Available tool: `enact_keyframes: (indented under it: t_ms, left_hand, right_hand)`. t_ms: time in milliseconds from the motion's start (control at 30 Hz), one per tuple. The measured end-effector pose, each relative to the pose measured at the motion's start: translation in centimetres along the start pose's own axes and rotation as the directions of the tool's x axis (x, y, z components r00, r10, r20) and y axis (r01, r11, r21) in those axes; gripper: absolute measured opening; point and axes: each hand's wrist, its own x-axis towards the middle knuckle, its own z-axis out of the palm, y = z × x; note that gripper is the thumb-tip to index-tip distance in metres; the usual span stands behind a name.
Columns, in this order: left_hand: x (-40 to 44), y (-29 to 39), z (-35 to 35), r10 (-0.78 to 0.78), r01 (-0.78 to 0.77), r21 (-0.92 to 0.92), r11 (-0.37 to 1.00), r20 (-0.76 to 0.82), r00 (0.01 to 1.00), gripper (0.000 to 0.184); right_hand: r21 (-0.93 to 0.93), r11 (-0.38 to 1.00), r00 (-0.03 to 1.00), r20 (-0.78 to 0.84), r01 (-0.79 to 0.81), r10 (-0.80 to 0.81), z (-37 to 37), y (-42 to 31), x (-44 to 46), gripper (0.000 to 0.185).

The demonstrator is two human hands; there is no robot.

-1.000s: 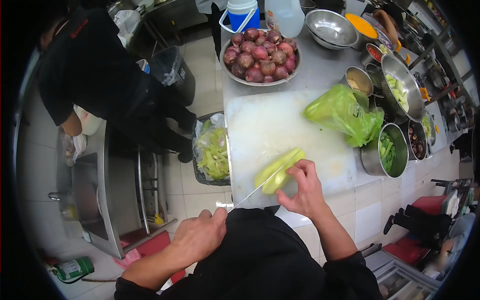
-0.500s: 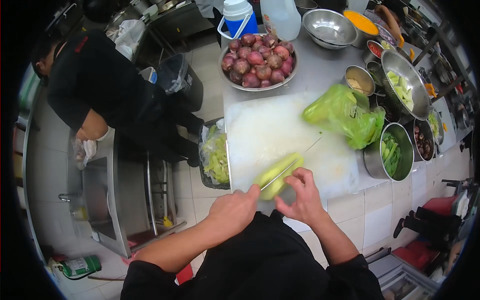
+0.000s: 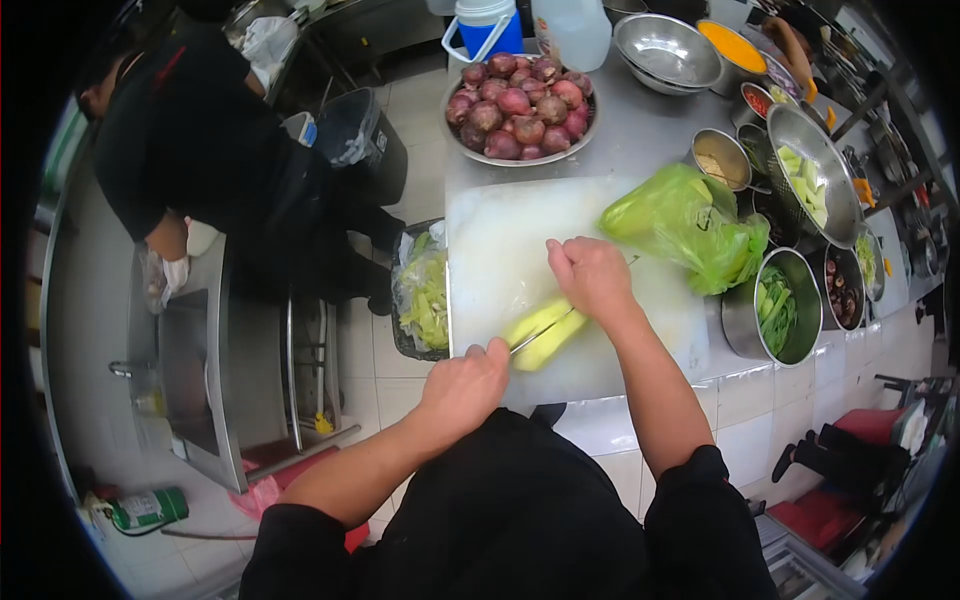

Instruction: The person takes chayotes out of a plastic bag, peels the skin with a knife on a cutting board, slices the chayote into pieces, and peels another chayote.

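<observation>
Arms (image 3: pixel 660 385) reaching forward, a person (image 3: pixel 500 500) is gripping a knife (image 3: pixel 530 338) with the left hand (image 3: pixel 465 385), the right hand (image 3: pixel 594 278) curling over the blade (image 3: pixel 562 317), its hold unclear. A green vegetable (image 3: pixel 553 346) is lying beneath on a table's (image 3: pixel 640 130) white board (image 3: pixel 515 230); a co-worker (image 3: pixel 190 140) is bending beside a sink (image 3: pixel 190 375).

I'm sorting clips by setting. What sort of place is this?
Probably a commercial kitchen. A large metal bowl of red onions stands beyond the cutting board, metal containers of vegetables crowd the counter, and another person in black stands near a steel sink.
</observation>
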Motion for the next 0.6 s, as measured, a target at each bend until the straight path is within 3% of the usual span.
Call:
enact_keyframes:
  t_ms: [133,267,333,433,533,600]
  left_hand:
    - [0.8,-0.1,-0.7,-0.087,0.094,-0.051,0.994,0.136,0.987,0.020]
    - [0.5,-0.9,-2.6,-0.145,0.170,-0.110,0.979,0.208,0.967,0.033]
    - [-0.4,-1.6,-3.3,-0.153,0.196,-0.103,0.975,0.325,0.933,0.038]
    - [-0.8,-1.6,0.3,-0.084,0.131,-0.188,0.974,0.238,0.968,0.040]
    - [0.1,-0.9,0.2,-0.111,0.147,-0.138,0.979,0.238,0.965,0.035]
    - [0.4,-0.9,0.4,-0.123,0.166,-0.153,0.974,0.254,0.959,0.036]
  right_hand:
    - [0.023,0.999,0.999,0.042,-0.027,0.026,-0.1,-0.1,1.1,0.041]
    - [-0.097,0.995,0.992,0.117,-0.030,0.041,-0.1,-0.4,2.3,0.042]
    - [-0.128,0.991,0.984,0.168,-0.036,0.057,0.2,0.1,2.2,0.043]
    - [-0.031,0.998,0.994,0.089,-0.054,0.056,-0.3,-0.2,1.6,0.042]
    - [0.021,0.978,0.974,0.093,-0.208,0.205,0.7,4.1,1.2,0.036]
    - [0.157,0.962,0.971,-0.048,-0.224,0.234,0.3,3.4,0.9,0.027]
